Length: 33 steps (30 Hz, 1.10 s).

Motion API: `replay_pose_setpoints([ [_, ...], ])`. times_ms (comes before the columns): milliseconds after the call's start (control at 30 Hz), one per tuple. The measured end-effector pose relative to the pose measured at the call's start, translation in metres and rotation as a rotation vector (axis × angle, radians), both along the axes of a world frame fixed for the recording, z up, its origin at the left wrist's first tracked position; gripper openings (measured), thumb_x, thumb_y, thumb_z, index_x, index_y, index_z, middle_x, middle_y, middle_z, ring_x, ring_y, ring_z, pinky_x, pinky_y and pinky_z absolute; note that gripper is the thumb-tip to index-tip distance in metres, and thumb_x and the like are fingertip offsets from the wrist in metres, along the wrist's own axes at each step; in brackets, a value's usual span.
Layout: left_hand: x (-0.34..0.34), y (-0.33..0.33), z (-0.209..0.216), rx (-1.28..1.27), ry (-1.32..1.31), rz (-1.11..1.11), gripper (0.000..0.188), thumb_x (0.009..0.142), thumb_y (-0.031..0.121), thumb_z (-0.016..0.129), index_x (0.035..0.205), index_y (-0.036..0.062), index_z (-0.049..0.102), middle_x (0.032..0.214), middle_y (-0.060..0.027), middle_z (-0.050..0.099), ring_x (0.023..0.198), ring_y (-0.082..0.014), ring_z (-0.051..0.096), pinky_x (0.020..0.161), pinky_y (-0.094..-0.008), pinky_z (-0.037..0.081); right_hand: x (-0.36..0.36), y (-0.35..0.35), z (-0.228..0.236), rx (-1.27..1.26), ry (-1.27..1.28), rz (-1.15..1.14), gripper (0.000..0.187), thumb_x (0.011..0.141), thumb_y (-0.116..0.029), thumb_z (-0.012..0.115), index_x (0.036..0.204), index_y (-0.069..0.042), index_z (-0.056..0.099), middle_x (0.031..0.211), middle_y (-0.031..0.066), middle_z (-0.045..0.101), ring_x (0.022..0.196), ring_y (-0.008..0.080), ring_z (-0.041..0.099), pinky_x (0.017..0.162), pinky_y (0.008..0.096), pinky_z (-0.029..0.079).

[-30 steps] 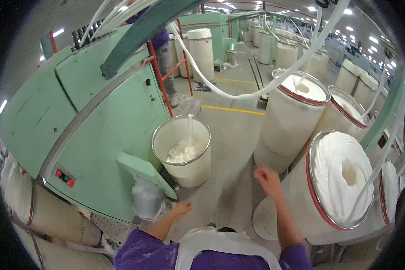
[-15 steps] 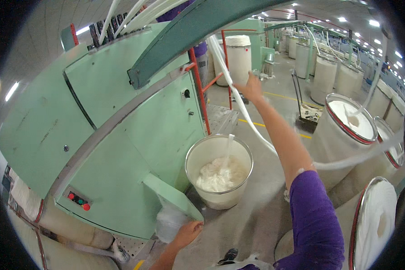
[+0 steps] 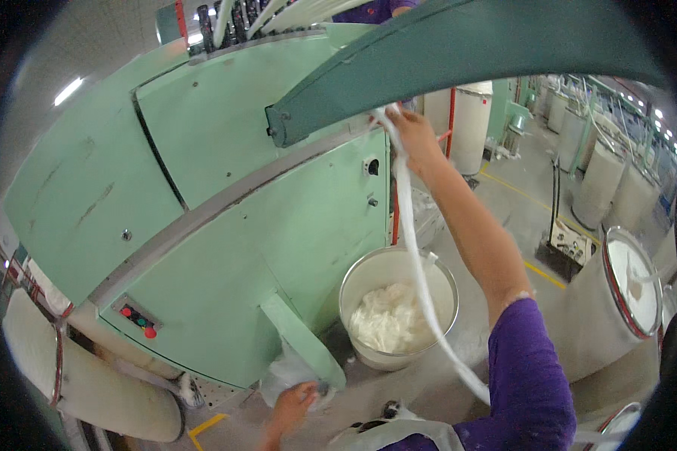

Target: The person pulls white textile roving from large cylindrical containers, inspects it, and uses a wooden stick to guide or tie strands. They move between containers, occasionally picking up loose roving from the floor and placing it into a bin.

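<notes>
My right hand [image 3: 415,141] is raised under the dark green curved arm [image 3: 429,56], its fingers closed round a thick white fibre sliver [image 3: 411,218]. From the hand the sliver hangs in a long curve, passing in front of an off-white can [image 3: 366,353] with loose white fibre [image 3: 390,316] inside. Low down, my left hand [image 3: 293,404] has curled fingers beside the lower end of a pale green guard [image 3: 302,342]. Whether those fingers hold anything is too small to see. A translucent plastic bag [image 3: 282,373] sits behind that guard.
The light green machine [image 3: 203,255] fills the left side, with a small button panel [image 3: 134,317]. A full can [image 3: 630,282] stands at right. Farther back are a wheeled cart [image 3: 568,244] and more cans. A person in purple [image 3: 372,11] is behind the machine.
My right hand has come back leftward to beneath the dark green arm and now grips the sliver. The view has swung, shifting the machine and can. My left hand stays low by the guard.
</notes>
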State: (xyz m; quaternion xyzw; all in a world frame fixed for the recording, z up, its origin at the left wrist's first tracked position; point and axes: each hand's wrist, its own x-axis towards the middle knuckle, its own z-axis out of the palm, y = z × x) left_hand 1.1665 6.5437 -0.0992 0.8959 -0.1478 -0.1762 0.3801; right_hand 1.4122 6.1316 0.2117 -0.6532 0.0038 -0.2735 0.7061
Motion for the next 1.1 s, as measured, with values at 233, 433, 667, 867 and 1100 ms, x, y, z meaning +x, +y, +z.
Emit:
replay_pose_setpoints([
  [233,0.110,-0.065,0.127,-0.398,-0.506,-0.079,0.039,0.082,0.016,0.066,0.118,0.0058,0.056,0.092,-0.0103,0.066,0.078,-0.0222,0.062,0.073,-0.0341,0.050,-0.086,0.053,-0.034,-1.212,-0.236,0.175,0.033,0.086,-0.036,0.058,0.093,-0.005,0.066,0.080,0.0205,0.063,0.076,0.0388,0.060,0.074,0.0463,0.045],
  [433,0.191,-0.124,0.285,-0.514,-0.470,-0.288,0.035,0.083,0.022,0.069,0.111,0.0043,0.057,0.082,-0.0017,0.061,0.064,-0.0091,0.054,0.060,-0.0254,0.046,-0.115,0.106,0.043,-1.307,-0.204,0.152,0.028,0.084,-0.031,0.057,0.088,-0.004,0.066,0.081,0.0208,0.063,0.078,0.0400,0.060,0.074,0.0468,0.047],
  [667,0.271,-0.129,0.427,-1.120,0.094,-0.517,0.020,0.092,0.025,0.058,0.095,0.0052,0.058,0.077,-0.0019,0.060,0.060,-0.0080,0.056,0.050,-0.0225,0.047,-0.100,0.131,0.168,-1.395,-0.311,-0.350,0.032,0.080,-0.031,0.061,0.096,-0.004,0.066,0.083,0.0189,0.065,0.085,0.0350,0.063,0.076,0.0428,0.049],
  [867,0.368,-0.139,0.511,-1.436,0.123,-0.434,0.011,0.091,0.018,0.058,0.097,0.0085,0.059,0.086,-0.0032,0.060,0.065,-0.0099,0.056,0.049,-0.0199,0.049,-0.109,0.148,0.208,-1.658,-0.149,-0.682,0.039,0.082,-0.031,0.064,0.108,-0.002,0.063,0.101,0.0161,0.066,0.089,0.0243,0.065,0.078,0.0363,0.051],
  [1100,0.420,-0.189,0.603,-1.847,-0.151,-0.458,0.021,0.084,0.001,0.061,0.104,0.0064,0.056,0.094,-0.0053,0.059,0.083,-0.0182,0.059,0.069,-0.0289,0.058,-0.175,0.166,0.223,-1.831,0.155,-0.773,0.030,0.081,-0.027,0.064,0.101,-0.004,0.066,0.089,0.0120,0.068,0.084,0.0259,0.064,0.076,0.0378,0.049],
])
